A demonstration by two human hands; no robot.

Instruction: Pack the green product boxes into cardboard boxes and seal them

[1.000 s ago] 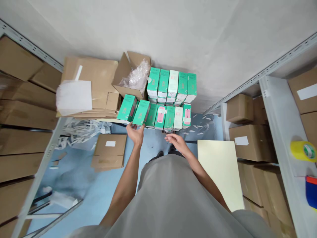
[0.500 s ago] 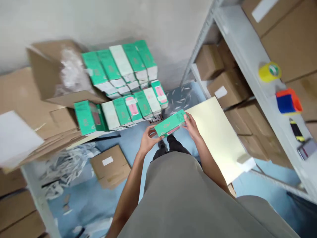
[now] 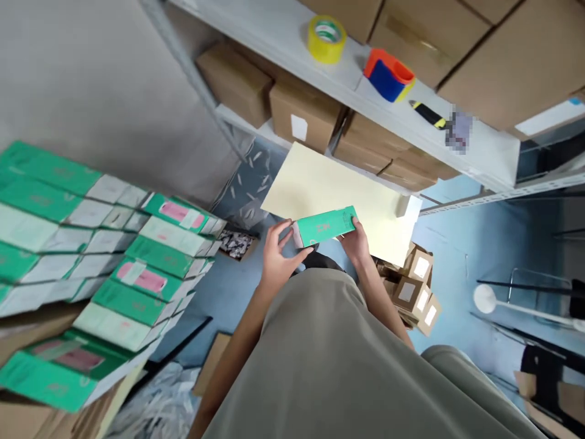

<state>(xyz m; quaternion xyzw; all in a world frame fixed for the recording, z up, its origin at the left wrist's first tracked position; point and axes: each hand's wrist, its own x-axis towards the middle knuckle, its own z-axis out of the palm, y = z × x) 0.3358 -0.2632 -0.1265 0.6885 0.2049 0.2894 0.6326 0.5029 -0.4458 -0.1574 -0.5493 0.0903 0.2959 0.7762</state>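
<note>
Green box [image 3: 325,227], near side of the pale counter [image 3: 315,177], was grasped at both ends: left hand [image 3: 280,251] at its white end, right hand [image 3: 355,242] opposite. Fingertip grip looked light; uneven pull could have dropped it short of the counter.

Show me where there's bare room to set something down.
The cream tabletop is bare between the shelf and the held green box, left of the small white box. Crowded: the shelf around the tape and cutter, and the stacked boxes at left.
</note>
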